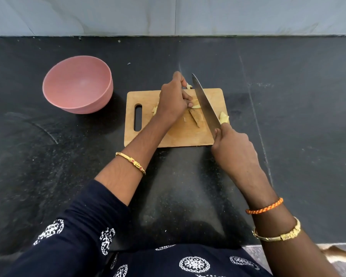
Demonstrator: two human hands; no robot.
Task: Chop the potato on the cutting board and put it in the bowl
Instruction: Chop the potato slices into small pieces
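Partly chopped, pale potato (pixel 196 106) pieces.

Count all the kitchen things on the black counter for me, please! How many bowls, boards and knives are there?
Bowls: 1, the pink bowl
Cutting boards: 1, the wooden cutting board
Knives: 1, the knife, held by the right hand
Total: 3

Potato pieces also lie on the board; the left hand hides some, so I cannot count those.
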